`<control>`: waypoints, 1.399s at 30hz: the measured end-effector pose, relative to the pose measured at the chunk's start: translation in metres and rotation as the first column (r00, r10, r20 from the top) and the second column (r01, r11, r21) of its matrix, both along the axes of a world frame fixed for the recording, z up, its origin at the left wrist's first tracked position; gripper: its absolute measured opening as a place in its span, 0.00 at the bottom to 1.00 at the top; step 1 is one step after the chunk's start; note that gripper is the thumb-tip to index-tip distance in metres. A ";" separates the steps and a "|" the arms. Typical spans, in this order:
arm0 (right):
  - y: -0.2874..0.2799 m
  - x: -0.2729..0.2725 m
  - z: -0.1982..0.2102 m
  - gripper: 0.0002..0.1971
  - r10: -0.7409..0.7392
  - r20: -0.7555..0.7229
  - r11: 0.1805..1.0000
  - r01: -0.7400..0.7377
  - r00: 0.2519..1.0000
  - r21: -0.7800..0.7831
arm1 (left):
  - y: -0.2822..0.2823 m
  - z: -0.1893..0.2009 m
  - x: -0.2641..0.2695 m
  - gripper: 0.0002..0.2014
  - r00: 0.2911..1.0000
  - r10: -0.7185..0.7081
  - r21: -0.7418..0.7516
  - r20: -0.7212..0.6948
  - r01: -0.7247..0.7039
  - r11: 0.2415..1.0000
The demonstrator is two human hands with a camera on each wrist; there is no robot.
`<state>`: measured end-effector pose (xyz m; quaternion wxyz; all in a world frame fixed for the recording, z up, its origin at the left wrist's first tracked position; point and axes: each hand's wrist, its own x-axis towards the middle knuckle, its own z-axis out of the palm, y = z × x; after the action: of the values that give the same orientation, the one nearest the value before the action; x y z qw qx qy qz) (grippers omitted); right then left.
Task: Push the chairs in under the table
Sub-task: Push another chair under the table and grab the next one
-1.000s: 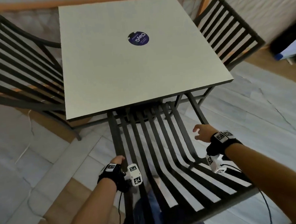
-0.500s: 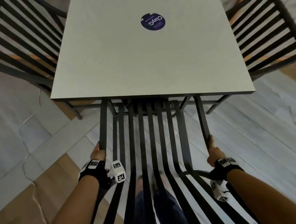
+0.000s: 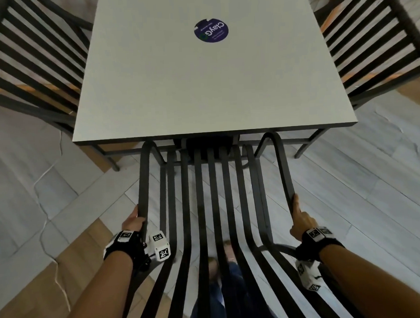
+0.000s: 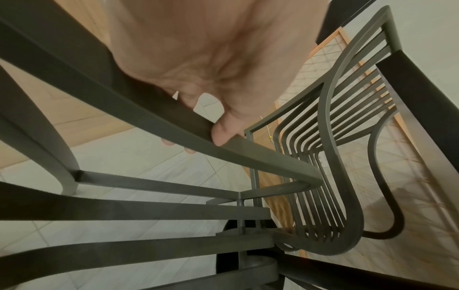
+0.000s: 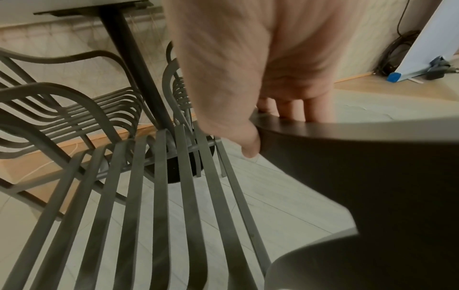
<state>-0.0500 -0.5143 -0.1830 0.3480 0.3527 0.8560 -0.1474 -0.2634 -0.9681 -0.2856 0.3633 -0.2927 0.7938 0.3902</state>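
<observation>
On either side of a slatted chair (image 3: 212,207), the left hand (image 3: 133,220) grasps the left armrest (image 3: 142,186) and the right hand (image 3: 301,218) grasps the right armrest (image 3: 283,169); ahead of the fingers, the seat sits tucked under the table (image 3: 200,86).

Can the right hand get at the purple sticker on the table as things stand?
Probably not without letting go: the right hand grips the near chair's armrest, and the purple sticker lies far across the table.
</observation>
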 end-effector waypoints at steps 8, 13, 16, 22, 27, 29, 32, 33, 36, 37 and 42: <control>-0.004 -0.004 0.003 0.57 -0.004 0.003 1.000 0.004 1.000 0.010 | 0.021 0.048 0.007 0.33 0.999 -0.050 -0.034 -0.013 0.050 0.998; -0.004 -0.001 0.000 0.56 -0.027 -0.001 0.999 0.027 1.000 0.028 | 0.015 0.037 0.010 0.35 1.000 -0.012 0.005 0.016 0.012 1.000; -0.004 0.001 0.002 0.54 -0.034 -0.007 0.999 0.034 0.999 0.035 | 0.001 0.003 0.004 0.31 0.999 -0.034 0.070 0.022 0.032 0.997; -0.003 -0.002 0.028 0.53 0.054 -0.095 0.993 -0.043 0.994 0.113 | 0.055 0.112 0.006 0.27 0.991 -0.062 0.043 -0.118 0.068 0.997; 0.020 -0.018 0.078 0.44 0.017 -0.260 0.994 0.011 0.966 0.105 | 0.107 0.190 0.019 0.27 0.957 -0.233 0.104 -0.171 0.252 0.962; 0.036 -0.021 0.099 0.42 -0.018 -0.315 0.993 0.053 0.949 0.102 | 0.134 0.215 0.027 0.25 0.931 -0.292 0.146 -0.221 0.328 0.933; 0.062 -0.019 0.131 0.37 -0.054 -0.413 0.994 0.088 0.909 0.065 | 0.179 0.252 0.039 0.23 0.872 -0.386 0.176 -0.300 0.448 0.877; 0.071 -0.017 0.141 0.34 -0.059 -0.449 0.994 0.095 0.892 0.057 | 0.196 0.264 0.044 0.22 0.855 -0.406 0.185 -0.323 0.478 0.859; 0.101 -0.005 0.169 0.31 -0.052 -0.552 0.995 0.089 0.832 0.040 | 0.254 0.292 0.058 0.20 0.795 -0.467 0.181 -0.388 0.562 0.807; 0.113 -0.001 0.177 0.30 -0.046 -0.580 0.996 0.083 0.814 0.037 | 0.275 0.299 0.063 0.19 0.779 -0.482 0.173 -0.401 0.581 0.796; 0.187 0.020 0.207 0.29 -0.035 -0.670 0.998 0.057 0.742 0.011 | 0.386 0.333 0.102 0.12 0.716 -0.524 0.155 -0.461 0.646 0.747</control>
<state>-0.0298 -0.3276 0.0235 0.0089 0.3029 0.9170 -0.2594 -0.1609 -0.5824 0.0469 0.3445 0.1204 0.8306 0.4207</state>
